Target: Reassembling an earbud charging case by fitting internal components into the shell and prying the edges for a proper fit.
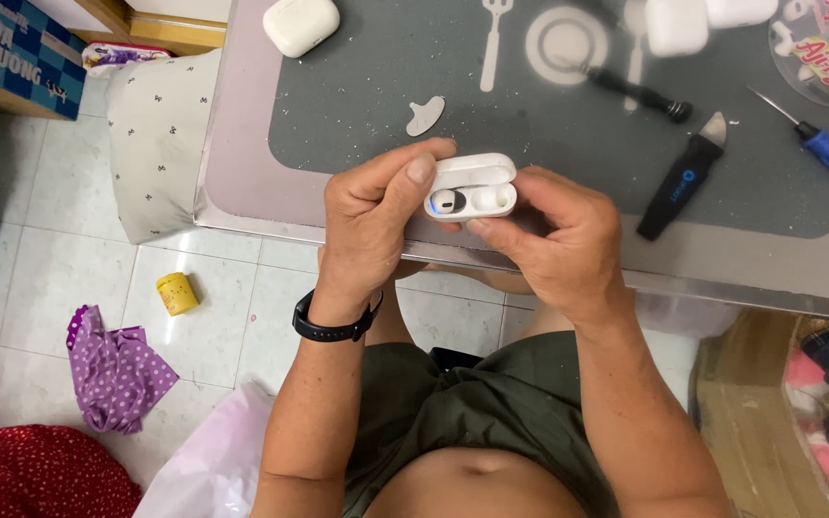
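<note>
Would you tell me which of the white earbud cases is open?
The earbud case held between both hands is open; the closed case at the mat's top-left corner is shut.

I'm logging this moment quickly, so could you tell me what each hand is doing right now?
Left hand: closed around the open white earbud case, thumb on its lid.
Right hand: closed on the same case, fingertips at its front edge.

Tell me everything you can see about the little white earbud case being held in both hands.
The earbud case is small, rounded, glossy white plastic, held open with its hinged lid tipped back. Inside, one well holds an earbud with a dark tip beside a small blue light; the other well looks empty. The left hand grips its left side, thumb on the lid's edge, while the right hand pinches its right side. It is held above the near edge of the table.
</note>
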